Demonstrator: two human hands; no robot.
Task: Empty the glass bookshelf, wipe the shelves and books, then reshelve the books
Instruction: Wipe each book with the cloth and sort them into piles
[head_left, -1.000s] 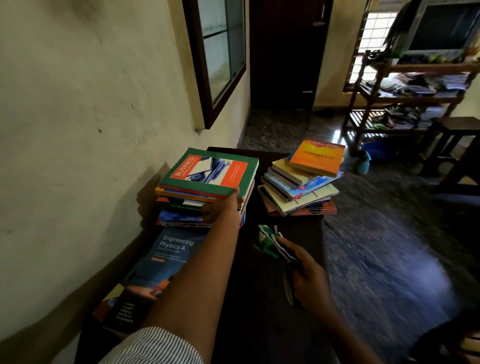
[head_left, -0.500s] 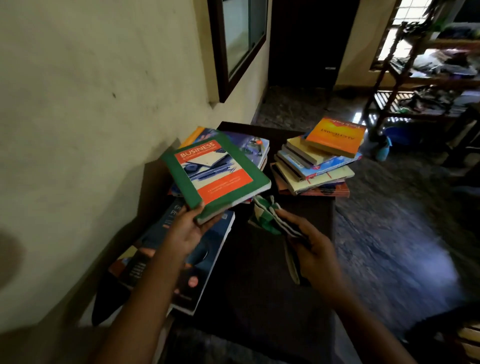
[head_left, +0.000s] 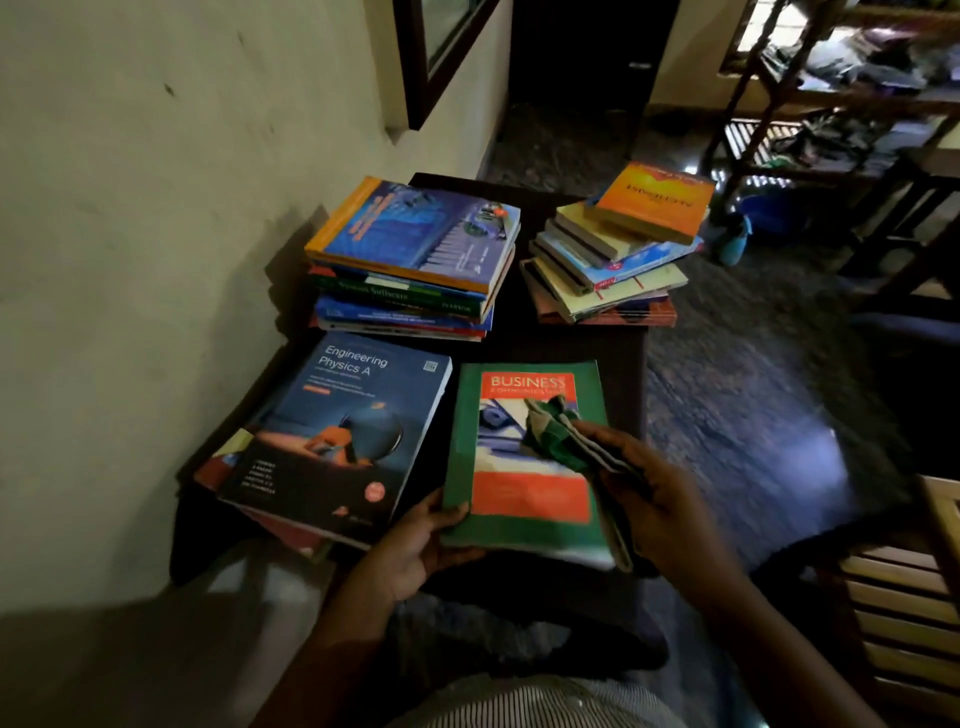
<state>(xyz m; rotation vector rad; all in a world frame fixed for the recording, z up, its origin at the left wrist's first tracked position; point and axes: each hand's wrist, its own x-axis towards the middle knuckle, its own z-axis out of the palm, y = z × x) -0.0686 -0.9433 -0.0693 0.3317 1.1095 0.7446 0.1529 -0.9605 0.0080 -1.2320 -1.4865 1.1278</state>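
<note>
The left hand (head_left: 415, 545) gripped the near corner of the green Business book (head_left: 524, 499) over the worktop (head_left: 550, 343); the right hand (head_left: 654, 499) pinched a bunched cloth (head_left: 550, 431) against its cover. It looked a light, bendy paperback, best held along the spine.

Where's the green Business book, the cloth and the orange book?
green Business book (head_left: 524, 499): head view, lower orange cover panel.
cloth (head_left: 548, 435): head view, bunched green part.
orange book (head_left: 657, 200): head view, middle of cover.

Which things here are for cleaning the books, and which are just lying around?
For the job: green paperback Business book in left hand; crumpled green-and-white cloth in right hand; blue Engineering Physics book; wall-side book stack; orange-topped book stack.
Lying about: blue container on the floor; cluttered wooden rack.
</note>
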